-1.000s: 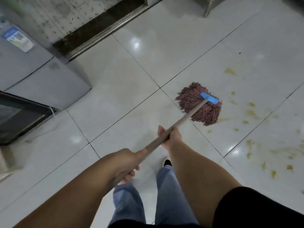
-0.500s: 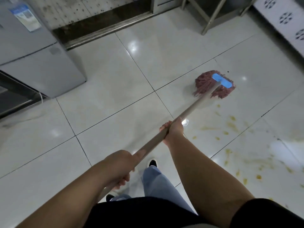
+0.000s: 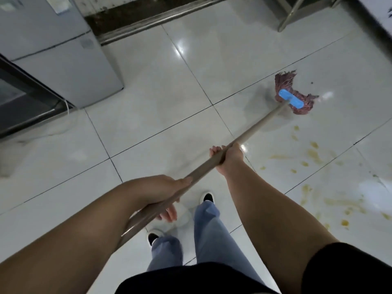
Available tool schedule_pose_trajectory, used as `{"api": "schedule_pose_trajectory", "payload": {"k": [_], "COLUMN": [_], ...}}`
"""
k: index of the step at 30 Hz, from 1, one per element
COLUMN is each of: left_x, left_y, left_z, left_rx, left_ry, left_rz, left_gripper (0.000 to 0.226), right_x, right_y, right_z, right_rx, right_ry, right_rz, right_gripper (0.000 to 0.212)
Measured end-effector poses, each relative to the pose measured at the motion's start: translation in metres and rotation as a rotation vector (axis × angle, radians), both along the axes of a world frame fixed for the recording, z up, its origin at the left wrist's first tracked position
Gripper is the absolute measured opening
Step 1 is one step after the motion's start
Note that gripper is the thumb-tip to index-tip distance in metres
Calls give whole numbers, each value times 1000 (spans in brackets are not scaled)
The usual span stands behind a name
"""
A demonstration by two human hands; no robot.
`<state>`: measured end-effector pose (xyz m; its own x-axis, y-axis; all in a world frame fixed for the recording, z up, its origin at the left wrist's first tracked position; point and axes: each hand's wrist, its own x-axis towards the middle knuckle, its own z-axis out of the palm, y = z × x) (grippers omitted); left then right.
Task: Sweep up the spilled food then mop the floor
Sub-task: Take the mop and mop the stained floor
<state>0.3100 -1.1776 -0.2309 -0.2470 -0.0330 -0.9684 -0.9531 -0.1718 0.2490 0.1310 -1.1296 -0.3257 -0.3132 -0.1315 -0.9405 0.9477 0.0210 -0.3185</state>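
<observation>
I have one mop and both hands on its single wooden handle: my left hand is wrapped around the near end, my right hand is clenched around it further along. The reddish mop head with its blue clamp sits flat on the white tiled floor, well beyond my right hand, just above the many yellow food smears.

One mop, two hands.
</observation>
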Motion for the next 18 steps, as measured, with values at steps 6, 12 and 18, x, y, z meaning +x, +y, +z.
{"api": "schedule_pose_trajectory", "payload": {"k": [6,12,18], "left_x": [78,191,184], "left_y": [-3,-21,3], "left_z": [-23,-10,-26], "left_rx": [-8,124,-132], "left_ry": [-223,-334,-345], "left_rz": [33,127,-19], "left_gripper": [52,57,39], "right_x": [113,207,245], "right_y": [4,3,2], "right_z": [-52,-52,-50], "right_rx": [117,3,-78], "right_ry": [-165,-248,-379], "right_rz": [313,204,-47], "right_gripper": [18,24,54]}}
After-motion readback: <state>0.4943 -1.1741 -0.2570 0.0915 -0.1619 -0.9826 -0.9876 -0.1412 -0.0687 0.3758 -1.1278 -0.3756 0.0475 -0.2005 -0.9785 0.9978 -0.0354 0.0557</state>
